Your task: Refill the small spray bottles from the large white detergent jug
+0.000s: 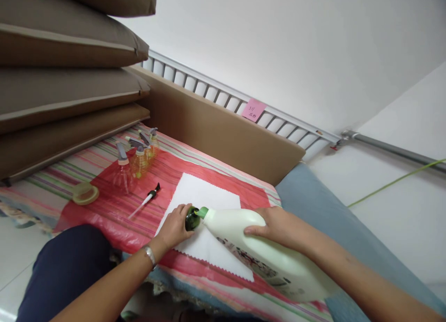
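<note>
My left hand (177,224) is closed around a small dark green bottle (192,219) above a white cloth (209,192) with zigzag edges. My right hand (270,224) grips a large pale green jug (237,220), tipped over with its green spout at the small bottle's mouth. Whether liquid is flowing I cannot make out. A pump head (150,194) with a white tube lies on the red plastic sheet (118,220), left of my left hand.
Several clear spray bottles (122,171) stand at the back left, some with yellow liquid. A yellowish tape roll (85,193) lies near the left edge. Stacked brown cushions (69,89), a cardboard panel (223,127) and a radiator (195,86) bound the striped surface.
</note>
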`<state>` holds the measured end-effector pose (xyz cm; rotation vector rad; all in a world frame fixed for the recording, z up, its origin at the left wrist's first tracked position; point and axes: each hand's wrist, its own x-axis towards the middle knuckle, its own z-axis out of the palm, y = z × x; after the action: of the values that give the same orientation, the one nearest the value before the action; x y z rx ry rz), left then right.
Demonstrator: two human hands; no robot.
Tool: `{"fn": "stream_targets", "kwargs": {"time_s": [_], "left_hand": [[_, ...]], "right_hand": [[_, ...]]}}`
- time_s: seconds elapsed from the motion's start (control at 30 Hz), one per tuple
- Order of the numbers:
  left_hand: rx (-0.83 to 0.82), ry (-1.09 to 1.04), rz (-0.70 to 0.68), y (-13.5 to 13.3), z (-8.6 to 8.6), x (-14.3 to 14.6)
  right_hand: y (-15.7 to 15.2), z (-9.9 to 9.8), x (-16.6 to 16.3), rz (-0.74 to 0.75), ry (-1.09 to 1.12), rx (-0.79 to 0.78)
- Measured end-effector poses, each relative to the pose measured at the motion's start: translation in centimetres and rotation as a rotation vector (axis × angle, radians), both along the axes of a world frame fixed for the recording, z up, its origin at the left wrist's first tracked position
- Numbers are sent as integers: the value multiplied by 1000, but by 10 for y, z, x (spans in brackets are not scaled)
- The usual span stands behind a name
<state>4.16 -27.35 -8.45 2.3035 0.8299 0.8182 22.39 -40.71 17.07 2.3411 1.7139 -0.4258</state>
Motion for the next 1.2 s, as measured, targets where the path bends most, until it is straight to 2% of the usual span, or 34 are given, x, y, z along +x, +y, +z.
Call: {"fn": "stream_targets", "kwargs": {"time_s": [1.2], "left_hand": [[-28, -15, -8, -1, 0, -1]], "right_hand": [[2, 3, -3, 10, -64, -16]]}}
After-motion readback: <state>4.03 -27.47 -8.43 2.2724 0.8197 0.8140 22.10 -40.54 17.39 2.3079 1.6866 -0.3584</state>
